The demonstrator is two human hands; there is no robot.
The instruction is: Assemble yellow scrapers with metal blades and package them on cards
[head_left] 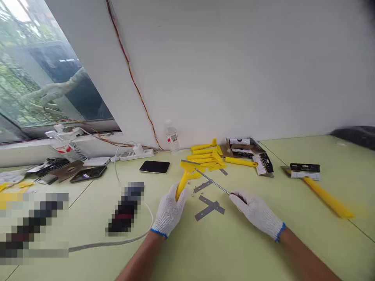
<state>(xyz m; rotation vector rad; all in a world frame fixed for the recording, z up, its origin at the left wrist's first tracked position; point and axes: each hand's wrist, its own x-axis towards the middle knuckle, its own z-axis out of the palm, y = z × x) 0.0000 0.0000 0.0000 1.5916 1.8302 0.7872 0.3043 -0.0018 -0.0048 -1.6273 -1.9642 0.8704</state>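
My left hand point(167, 214), in a white knit glove, is closed around the handle of a yellow scraper point(183, 183), its head pointing away from me with a grey blade across it. A screwdriver point(216, 184) is gripped in my gloved right hand point(259, 212); its tip is at the scraper head, but I cannot tell whether it touches a screw. Between my hands, loose flat metal blades point(205, 211) lie on the table, two of them crossed. Several tiny screws point(193, 194) are scattered nearby. Behind the scraper is a pile of yellow scraper handles point(202, 157).
Black-and-white packaging point(244, 147) stands against the wall. A packaged yellow scraper point(328, 197) lies at the right. Toward the left are a phone point(154, 167), a power strip point(136, 154), a white cable point(117, 245) and a clear bottle point(172, 138). Two areas at left are pixelated.
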